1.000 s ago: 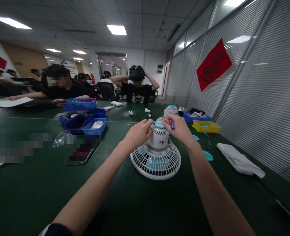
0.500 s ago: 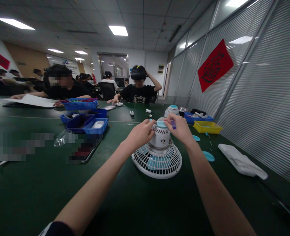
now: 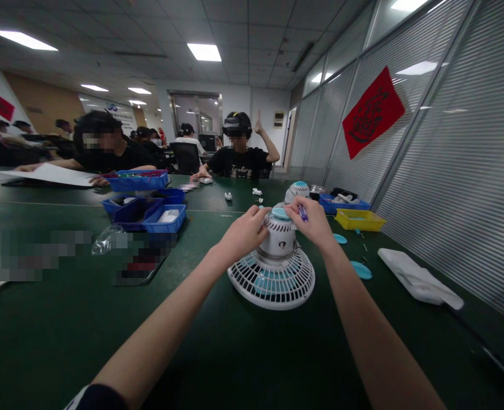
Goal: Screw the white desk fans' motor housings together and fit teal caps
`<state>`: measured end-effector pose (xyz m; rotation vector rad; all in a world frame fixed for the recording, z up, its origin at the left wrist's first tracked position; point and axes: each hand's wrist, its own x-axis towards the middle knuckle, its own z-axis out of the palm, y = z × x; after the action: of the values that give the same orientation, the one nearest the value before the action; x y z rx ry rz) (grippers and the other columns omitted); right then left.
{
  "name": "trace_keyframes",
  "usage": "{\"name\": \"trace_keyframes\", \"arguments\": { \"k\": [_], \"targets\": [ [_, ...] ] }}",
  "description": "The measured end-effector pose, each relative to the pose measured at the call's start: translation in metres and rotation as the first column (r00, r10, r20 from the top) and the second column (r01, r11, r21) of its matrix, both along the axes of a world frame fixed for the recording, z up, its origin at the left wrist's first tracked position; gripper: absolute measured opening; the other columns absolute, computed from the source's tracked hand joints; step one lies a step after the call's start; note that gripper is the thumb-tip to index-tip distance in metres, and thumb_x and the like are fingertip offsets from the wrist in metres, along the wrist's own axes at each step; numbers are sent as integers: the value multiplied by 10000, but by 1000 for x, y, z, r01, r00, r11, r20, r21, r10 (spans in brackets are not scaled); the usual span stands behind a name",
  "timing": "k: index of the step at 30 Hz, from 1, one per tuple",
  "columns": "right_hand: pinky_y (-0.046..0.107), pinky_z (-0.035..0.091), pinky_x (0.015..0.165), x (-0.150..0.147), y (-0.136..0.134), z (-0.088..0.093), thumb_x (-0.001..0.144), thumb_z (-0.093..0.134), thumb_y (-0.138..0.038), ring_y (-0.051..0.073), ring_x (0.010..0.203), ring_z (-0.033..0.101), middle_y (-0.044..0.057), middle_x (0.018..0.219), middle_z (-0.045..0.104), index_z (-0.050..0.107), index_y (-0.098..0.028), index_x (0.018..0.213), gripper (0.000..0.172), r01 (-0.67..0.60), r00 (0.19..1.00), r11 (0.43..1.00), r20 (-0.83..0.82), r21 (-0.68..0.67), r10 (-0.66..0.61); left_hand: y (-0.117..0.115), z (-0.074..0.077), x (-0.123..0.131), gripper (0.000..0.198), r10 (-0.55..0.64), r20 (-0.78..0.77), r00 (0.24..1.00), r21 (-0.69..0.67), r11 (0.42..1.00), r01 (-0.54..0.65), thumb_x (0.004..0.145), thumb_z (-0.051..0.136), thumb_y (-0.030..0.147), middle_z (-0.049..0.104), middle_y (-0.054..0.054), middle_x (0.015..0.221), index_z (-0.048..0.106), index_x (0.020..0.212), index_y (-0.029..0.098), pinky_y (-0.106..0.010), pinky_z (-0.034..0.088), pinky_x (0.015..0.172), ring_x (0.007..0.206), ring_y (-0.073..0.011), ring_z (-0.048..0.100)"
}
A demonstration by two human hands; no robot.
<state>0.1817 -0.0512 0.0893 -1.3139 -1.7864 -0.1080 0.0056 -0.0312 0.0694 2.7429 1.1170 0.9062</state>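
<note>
A small white fan (image 3: 273,267) lies grille-down on the green table (image 3: 64,330), its motor housing (image 3: 278,239) pointing up with a teal cap on top. My left hand (image 3: 244,232) is closed around the left side of the housing. My right hand (image 3: 311,219) sits at the top right of the housing, fingers pinched on a small purple-handled screwdriver (image 3: 303,213).
Blue bins (image 3: 149,212) stand at the left, a yellow tray (image 3: 359,219) and a second fan (image 3: 298,191) at the back right. Teal caps (image 3: 360,270) and a white cloth (image 3: 418,279) lie to the right. Other people sit across the table.
My hands and the fan have hardly moved. The person across the table has lowered one arm to the table and raised the other hand.
</note>
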Motion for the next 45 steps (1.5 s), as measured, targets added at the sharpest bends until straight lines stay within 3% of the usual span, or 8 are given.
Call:
{"name": "trace_keyframes", "arguments": {
  "k": [8, 21, 26, 29, 35, 38, 42, 45],
  "targets": [
    [290, 397, 645, 4, 4, -4, 707, 524, -282, 193, 684, 572, 52, 681, 622, 341, -218, 579, 232, -103, 984, 994, -152, -31, 97, 4, 3, -3, 420, -28, 9, 1000, -21, 999, 29, 825, 404, 181, 518, -78, 1068, 422, 1245, 187, -342, 461, 825, 883, -176, 562],
    [257, 339, 584, -8, -7, 5, 724, 505, -211, 167, 623, 540, 34, 651, 592, 343, -206, 579, 218, -14, 993, 998, 113, -54, 20, -4, 9, -6, 359, 21, -89, 996, 25, 1000, -19, 847, 414, 217, 526, -55, 1052, 422, 1206, 207, -333, 486, 777, 874, -180, 571],
    [248, 320, 554, 5, -10, 12, 743, 522, -289, 143, 558, 486, 6, 565, 513, 345, -206, 555, 271, 7, 997, 1000, 82, 5, -8, -21, 24, -2, 281, 73, -118, 990, 177, 983, -51, 847, 469, 274, 527, -58, 1072, 502, 1110, 182, -348, 472, 841, 981, -203, 526],
    [246, 325, 546, 17, -15, 18, 746, 518, -290, 152, 570, 514, -3, 544, 479, 328, -210, 548, 285, 53, 998, 995, 11, 83, -54, -46, 25, 9, 410, 17, -219, 976, 206, 978, 29, 791, 575, 323, 465, -94, 1231, 493, 1167, 181, -416, 393, 971, 1203, -275, 385],
    [240, 351, 544, 31, -22, 25, 747, 534, -266, 200, 692, 612, -5, 558, 491, 339, -208, 548, 284, 114, 992, 982, -72, 151, -104, -83, -15, 43, 884, -268, -608, 747, -83, 958, 276, 585, 757, 472, 113, -101, 1496, 371, 1338, 216, -550, 138, 1096, 1361, -370, 16],
    [242, 365, 553, 32, -23, 25, 749, 532, -250, 202, 710, 625, -1, 575, 519, 341, -208, 552, 278, 111, 991, 981, -87, 157, -98, -71, -32, 50, 914, -273, -661, 699, -191, 962, 195, 610, 737, 487, 79, -102, 1493, 294, 1376, 258, -532, 106, 1104, 1364, -342, -16],
    [253, 376, 560, 34, -22, 22, 751, 525, -251, 212, 726, 627, 12, 593, 540, 347, -208, 550, 272, 113, 992, 984, -70, 140, -104, -32, -45, 40, 797, -252, -634, 731, -177, 968, 180, 726, 628, 501, 106, -61, 1493, 239, 1390, 292, -502, 79, 1116, 1379, -269, -4],
    [264, 395, 586, 36, -17, 17, 756, 510, -247, 214, 744, 628, 28, 622, 575, 351, -209, 565, 252, 96, 992, 992, -92, 81, -89, -1, -66, 27, 708, 56, -477, 877, 21, 998, -52, 792, 547, 482, 145, -63, 1487, 248, 1392, 253, -561, 15, 1099, 1383, -266, 31]
  ]
}}
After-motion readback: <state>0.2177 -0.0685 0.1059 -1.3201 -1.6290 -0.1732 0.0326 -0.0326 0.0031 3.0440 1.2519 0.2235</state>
